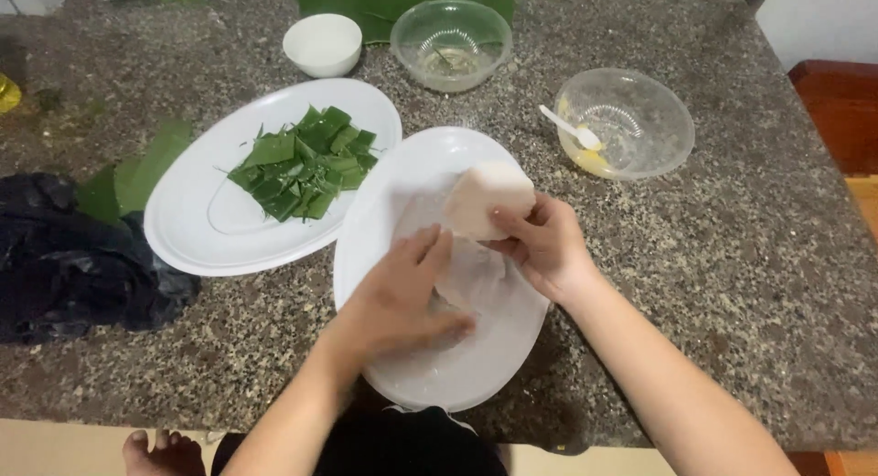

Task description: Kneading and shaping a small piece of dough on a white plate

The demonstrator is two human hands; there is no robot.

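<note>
Granite counter (759,256): I see cut leaves (305,162) on one plate (183,229). My right hand (546,247) grips a white block (487,198) over another plate (476,366); left hand (402,298) presses flat, fingers loose.

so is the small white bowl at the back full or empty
Cannot tell: the small white bowl stands upright on the counter, but its inside shows only plain white.

Green leaf (402,0) cut off, perhaps banana.

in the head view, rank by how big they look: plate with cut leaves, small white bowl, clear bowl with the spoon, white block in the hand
1. Plate with cut leaves, clearly largest.
2. Clear bowl with the spoon.
3. White block and small white bowl look about alike; the block is partly covered by the right hand and nearer the camera, so I won't rank them.
</note>
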